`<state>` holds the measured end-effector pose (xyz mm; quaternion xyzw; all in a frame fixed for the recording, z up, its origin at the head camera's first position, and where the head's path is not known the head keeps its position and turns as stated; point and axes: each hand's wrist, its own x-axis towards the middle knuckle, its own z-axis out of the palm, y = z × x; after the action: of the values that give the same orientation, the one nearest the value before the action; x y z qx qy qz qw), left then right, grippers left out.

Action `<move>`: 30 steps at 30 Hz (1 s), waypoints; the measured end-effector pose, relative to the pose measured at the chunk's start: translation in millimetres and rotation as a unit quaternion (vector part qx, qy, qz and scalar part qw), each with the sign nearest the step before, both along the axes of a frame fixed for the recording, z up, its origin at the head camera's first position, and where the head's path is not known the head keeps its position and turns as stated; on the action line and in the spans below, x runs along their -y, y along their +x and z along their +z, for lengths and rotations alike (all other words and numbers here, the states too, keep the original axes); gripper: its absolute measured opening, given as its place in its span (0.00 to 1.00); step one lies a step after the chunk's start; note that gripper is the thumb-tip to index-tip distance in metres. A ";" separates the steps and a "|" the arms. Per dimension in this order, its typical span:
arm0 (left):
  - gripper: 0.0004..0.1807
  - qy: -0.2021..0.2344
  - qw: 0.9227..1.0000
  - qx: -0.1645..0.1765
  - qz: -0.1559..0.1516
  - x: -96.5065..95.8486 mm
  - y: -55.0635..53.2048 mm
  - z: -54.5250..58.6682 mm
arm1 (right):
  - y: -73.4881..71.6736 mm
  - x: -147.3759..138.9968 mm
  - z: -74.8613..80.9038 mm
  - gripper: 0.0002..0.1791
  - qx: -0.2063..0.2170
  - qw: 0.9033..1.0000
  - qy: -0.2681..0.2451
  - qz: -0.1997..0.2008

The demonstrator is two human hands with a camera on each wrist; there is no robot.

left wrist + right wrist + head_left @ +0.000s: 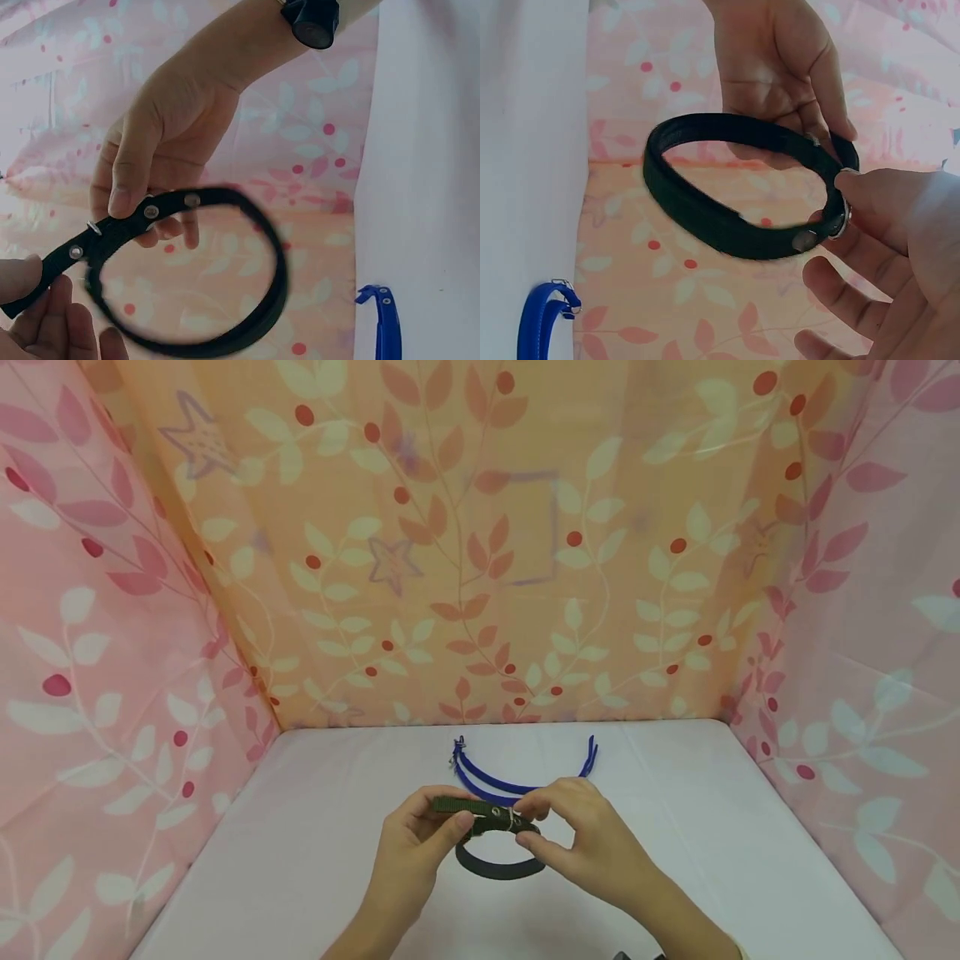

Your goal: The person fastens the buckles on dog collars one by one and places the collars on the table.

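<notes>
A dark green collar [498, 866] with metal eyelets is looped into a ring above the table, held by both hands. My left hand [420, 835] pinches the strap's end between thumb and fingers. In the left wrist view that flat end [56, 262] sticks out past a metal ring. My right hand [588, 835] pinches the collar near its metal fitting [512, 818]. The right wrist view shows my right thumb on the band beside the metal ring [844, 221]. Fingers partly hide the fastening.
Behind the hands, a blue strap [480, 781] with metal hardware at its left end lies curved on the white table [300, 860]. Leaf-patterned curtains [465, 568] enclose the table's back and sides. A small dark object [622, 956] shows at the bottom edge.
</notes>
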<state>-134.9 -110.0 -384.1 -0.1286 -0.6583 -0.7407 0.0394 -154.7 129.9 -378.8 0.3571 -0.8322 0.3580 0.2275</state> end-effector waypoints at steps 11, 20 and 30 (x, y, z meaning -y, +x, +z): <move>0.16 -0.058 0.998 0.007 -0.027 -3.8 -3.1 -2.3 | 0.2 0.2 -0.2 0.16 -0.005 0.997 -0.074 0.008; 0.13 -0.044 0.995 -0.060 -0.060 -7.8 0.3 -10.8 | 0.3 -0.7 0.7 0.18 0.021 0.995 -0.089 0.051; 0.12 -0.046 0.987 -0.137 -0.074 -10.9 0.9 -13.4 | -0.2 2.0 2.3 0.18 -0.022 0.994 -0.073 0.082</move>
<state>-134.0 -99.1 -397.5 -0.2787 -0.6684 -0.6863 0.0681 -155.0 127.9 -376.5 0.4141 -0.7667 0.4272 0.2412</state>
